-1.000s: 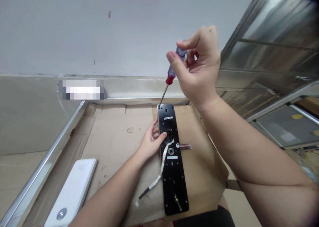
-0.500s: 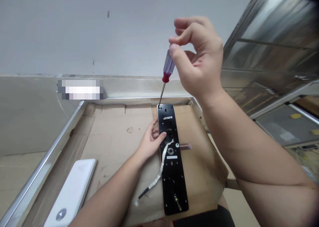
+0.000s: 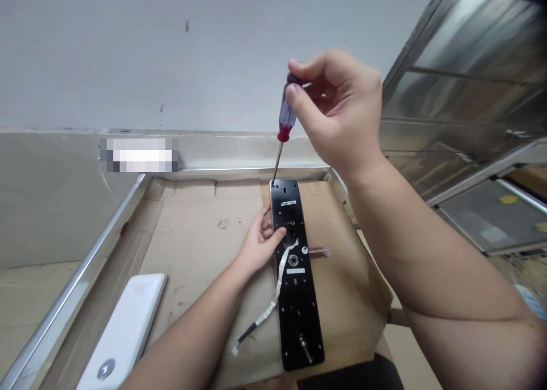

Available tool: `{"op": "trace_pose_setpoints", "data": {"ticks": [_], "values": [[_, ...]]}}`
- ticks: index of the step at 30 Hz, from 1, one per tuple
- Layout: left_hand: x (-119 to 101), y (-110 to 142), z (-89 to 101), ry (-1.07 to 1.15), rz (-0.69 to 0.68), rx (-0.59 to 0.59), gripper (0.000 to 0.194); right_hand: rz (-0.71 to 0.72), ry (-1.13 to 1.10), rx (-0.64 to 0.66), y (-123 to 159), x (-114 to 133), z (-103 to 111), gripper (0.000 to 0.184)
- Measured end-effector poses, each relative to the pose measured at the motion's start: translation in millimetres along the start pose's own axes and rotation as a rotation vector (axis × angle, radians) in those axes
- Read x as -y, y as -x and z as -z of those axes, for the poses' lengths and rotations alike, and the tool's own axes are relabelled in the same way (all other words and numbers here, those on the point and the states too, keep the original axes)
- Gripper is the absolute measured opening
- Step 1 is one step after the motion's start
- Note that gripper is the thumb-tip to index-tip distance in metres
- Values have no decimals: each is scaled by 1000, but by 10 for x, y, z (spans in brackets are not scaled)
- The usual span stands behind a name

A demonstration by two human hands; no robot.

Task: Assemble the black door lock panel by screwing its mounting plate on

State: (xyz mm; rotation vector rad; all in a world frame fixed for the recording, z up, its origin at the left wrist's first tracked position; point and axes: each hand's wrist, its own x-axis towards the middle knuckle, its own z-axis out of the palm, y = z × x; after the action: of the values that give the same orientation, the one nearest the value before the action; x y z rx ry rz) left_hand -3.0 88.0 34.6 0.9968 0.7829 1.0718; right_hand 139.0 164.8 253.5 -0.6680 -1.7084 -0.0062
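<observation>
A long, flat, black rectangular panel (image 3: 301, 299) lies face up on the brown cardboard sheet (image 3: 196, 247), and every place here is told from it. The relation that matters is at its far left corner, where the thin steel shaft of a screwdriver with a translucent purple handle and red collar (image 3: 287, 113) meets the surface. The right hand (image 3: 346, 108) is above and to the right of the panel's far end, thumb and forefinger pinched on the butt of the handle, remaining fingers curled. The left hand (image 3: 260, 240) is nearer the panel, closed on its left edge beyond the middle, thumb across the top face.

The panel's long axis runs away from the person, its far end leaning slightly left. The screwdriver points down to that corner, its handle end tilted a little right. A whitish wrapped cable (image 3: 277, 287) trails off the panel's left side toward the person; a reddish-brown bar (image 3: 318, 252) juts from its right side.
</observation>
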Motion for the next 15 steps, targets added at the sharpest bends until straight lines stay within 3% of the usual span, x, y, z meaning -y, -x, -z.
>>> {"op": "trace_pose_setpoints", "data": {"ticks": [5,11,15], "values": [[2,5,1,-10,3,0,86,37,129,-107,-11,-67,36,21],[17,0,19,-13,1,3,86,19,3,59,-41,-141,95,19],[11,1,19,-14,8,-6,86,4,83,-54,-8,-85,98,26]]}}
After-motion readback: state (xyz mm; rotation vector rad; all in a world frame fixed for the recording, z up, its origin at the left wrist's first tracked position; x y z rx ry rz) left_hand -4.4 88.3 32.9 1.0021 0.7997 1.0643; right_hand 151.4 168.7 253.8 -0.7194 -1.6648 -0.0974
